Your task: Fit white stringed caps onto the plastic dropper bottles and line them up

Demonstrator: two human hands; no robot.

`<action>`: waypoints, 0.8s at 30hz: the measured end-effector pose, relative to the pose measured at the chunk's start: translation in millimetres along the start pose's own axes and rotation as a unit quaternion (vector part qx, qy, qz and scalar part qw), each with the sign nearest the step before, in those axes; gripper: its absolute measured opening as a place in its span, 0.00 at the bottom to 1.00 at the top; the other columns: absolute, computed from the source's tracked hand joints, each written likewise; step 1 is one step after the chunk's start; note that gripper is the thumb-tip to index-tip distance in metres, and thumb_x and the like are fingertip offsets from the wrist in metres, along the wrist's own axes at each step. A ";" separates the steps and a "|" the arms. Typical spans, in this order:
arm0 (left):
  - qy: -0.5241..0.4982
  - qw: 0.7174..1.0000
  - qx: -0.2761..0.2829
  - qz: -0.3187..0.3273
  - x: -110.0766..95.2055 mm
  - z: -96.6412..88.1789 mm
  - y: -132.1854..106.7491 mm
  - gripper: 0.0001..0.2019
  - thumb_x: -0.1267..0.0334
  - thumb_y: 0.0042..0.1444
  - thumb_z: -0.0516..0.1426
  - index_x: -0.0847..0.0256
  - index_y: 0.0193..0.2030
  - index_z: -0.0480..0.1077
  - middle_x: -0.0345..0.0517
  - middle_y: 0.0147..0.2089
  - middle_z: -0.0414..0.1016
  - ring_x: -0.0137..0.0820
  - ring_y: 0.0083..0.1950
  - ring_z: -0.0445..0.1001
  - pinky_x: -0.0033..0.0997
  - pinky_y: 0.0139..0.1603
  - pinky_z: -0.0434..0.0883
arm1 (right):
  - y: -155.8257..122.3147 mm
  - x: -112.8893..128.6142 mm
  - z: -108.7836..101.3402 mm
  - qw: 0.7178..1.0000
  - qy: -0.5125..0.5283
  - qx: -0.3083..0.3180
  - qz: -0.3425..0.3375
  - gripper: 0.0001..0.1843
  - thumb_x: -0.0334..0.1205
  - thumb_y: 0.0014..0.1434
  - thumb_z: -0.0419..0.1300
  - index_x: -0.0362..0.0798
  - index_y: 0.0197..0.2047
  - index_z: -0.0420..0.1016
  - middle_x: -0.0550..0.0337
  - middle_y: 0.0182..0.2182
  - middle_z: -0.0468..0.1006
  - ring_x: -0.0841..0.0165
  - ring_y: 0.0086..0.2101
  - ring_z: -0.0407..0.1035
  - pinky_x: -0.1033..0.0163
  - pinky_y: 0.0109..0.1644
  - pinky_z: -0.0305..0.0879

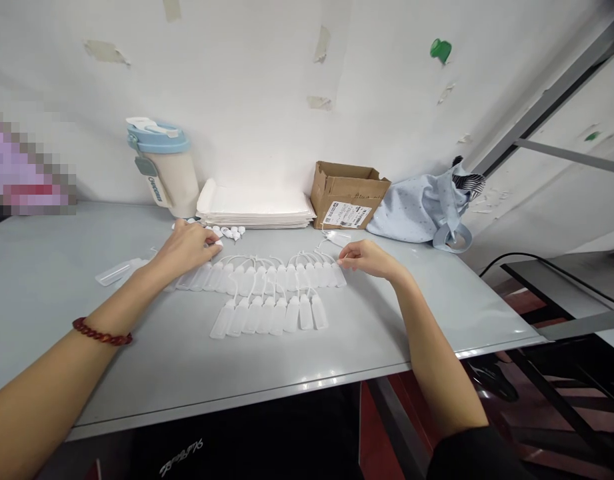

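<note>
Two rows of small translucent white sleeve-like pieces with thin white loops lie on the grey table: a long back row (267,279) and a shorter front row (274,315). My left hand (187,248) is over the left end of the back row, thumb and fingertips closed on a small white piece (218,243). Just beyond its fingers lie several small white round-headed pieces (231,233). At the back row's right end, my right hand (367,259) has its fingers curled and pinched against the last sleeve's top; what they grip is hidden.
Behind the rows stand a cream tumbler (174,177) with a blue lid, a stack of white envelopes (259,205), an open cardboard box (349,200) and a light blue cloth bag (411,207). More translucent pieces (117,272) lie at left. The table's front edge (247,401) is near.
</note>
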State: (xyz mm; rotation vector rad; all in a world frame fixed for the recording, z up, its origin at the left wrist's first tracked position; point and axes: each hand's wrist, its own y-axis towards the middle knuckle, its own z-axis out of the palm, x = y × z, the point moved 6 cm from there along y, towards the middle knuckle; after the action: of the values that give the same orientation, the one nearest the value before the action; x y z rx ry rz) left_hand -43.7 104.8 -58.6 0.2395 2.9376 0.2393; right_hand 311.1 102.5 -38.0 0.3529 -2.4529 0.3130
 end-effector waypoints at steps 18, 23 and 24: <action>-0.072 0.994 -0.081 -0.003 -35.4 -26.7 -19.2 0.19 0.54 0.56 0.51 0.66 0.42 0.75 0.55 0.42 0.73 0.46 0.50 0.63 0.44 0.55 0.61 | -10.2 2.6 16.0 0.985 -0.084 0.148 0.003 0.32 0.43 0.43 0.69 0.47 0.52 0.67 0.57 0.39 0.73 0.64 0.36 0.69 0.60 0.40 0.64; -0.088 0.990 -0.113 -0.003 -43.2 -36.5 -24.0 0.14 0.55 0.56 0.52 0.61 0.39 0.73 0.50 0.42 0.75 0.43 0.49 0.66 0.42 0.54 0.62 | -14.4 -0.3 4.5 0.990 -0.066 0.122 0.004 0.29 0.41 0.46 0.66 0.48 0.52 0.65 0.57 0.37 0.72 0.63 0.37 0.69 0.59 0.40 0.64; -0.093 0.988 -0.121 -0.004 -45.9 -39.1 -25.9 0.13 0.55 0.56 0.52 0.60 0.39 0.72 0.50 0.42 0.76 0.43 0.49 0.67 0.41 0.53 0.63 | -15.1 0.2 0.9 0.993 -0.051 0.107 -0.005 0.28 0.40 0.47 0.65 0.48 0.52 0.64 0.57 0.37 0.72 0.64 0.37 0.69 0.59 0.41 0.64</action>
State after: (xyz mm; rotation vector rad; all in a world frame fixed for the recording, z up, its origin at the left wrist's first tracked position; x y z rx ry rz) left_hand -10.6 65.9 -17.3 0.2017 2.6929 0.5375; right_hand 315.4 88.1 -36.5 0.4823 -2.5229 0.5688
